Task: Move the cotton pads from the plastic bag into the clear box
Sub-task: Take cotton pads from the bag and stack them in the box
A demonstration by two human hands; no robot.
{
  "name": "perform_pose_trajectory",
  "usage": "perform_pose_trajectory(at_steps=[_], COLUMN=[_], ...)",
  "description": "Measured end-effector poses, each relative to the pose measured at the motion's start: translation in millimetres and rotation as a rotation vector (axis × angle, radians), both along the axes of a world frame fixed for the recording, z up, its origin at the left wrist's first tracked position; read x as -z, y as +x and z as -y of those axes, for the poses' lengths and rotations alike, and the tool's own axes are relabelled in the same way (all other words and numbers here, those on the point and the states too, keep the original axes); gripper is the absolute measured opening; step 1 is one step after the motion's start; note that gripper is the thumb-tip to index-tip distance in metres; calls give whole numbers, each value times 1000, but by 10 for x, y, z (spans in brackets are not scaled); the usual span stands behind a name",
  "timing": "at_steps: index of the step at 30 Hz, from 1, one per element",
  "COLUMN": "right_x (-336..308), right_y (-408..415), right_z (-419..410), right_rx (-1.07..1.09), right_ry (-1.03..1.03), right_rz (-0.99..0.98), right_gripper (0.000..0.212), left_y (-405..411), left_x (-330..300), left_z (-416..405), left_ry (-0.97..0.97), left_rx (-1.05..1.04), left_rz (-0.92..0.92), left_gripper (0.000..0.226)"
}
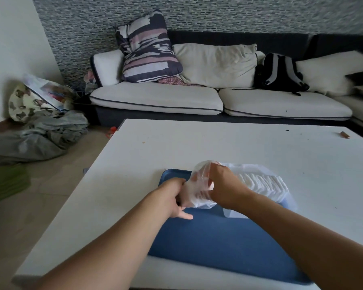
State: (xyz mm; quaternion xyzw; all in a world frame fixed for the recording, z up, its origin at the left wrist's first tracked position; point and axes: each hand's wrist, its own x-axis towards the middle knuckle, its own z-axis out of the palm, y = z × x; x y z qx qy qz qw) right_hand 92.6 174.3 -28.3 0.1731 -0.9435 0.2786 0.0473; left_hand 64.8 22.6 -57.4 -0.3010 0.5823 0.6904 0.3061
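Two bare forearms reach in from the near edge of the white table (239, 143), over a blue tray (218, 237) that lies at the table's near edge, right of centre. Left hand (174, 197) sits at the tray's far-left corner, fingers curled and pinching the left side of the plastic bag (197, 185); one fingertip rests flat on the tray. Right hand (224, 187) is at the bag's mouth, fingers curled into the thin film, gripping it; fingertips hidden behind the plastic. Bag is crumpled, translucent, raised between both hands at the tray's far edge. Cotton pads (264, 185) form a white stacked row just right of the right hand, at the tray's far-right corner, apparently inside the clear box (289, 200); box walls barely visible, hard to tell its outline. Small brown object (344, 134) near the table's far-right edge. Beyond the table: sofa (197, 99) with a striped pillow (147, 47), black backpack (279, 73).
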Motion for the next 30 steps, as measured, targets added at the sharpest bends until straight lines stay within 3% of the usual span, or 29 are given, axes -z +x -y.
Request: perform_pose_trajectory(at_steps=[5, 10, 13, 15, 20, 27, 30], right_x=[98, 82, -13, -32, 84, -9, -14], right_y=[-60, -72, -7, -1, -28, 88, 88], right_z=[-110, -137, -124, -124, -123, -138, -203], right_rx=[13, 0, -28, -40, -12, -69, -23], right_ry=[-28, -144, -115, -215, -156, -285, -270], right_rz=[-7, -60, -3, 17, 12, -208, -185], right_gripper=[23, 43, 48, 54, 39, 31, 27], left_y=[10, 43, 40, 46, 29, -24, -77], left_x=[-84, -196, -237, -243, -187, -173, -144], left_z=[-23, -35, -11, -23, -90, -66, -9], left_ry=[54, 135, 154, 177, 166, 170, 223], left_rx=[-115, -216, -209, -169, -76, -189, -231], left_rz=[-73, -145, -161, -150, -135, -228, -236], left_gripper=[17, 19, 25, 26, 30, 20, 20])
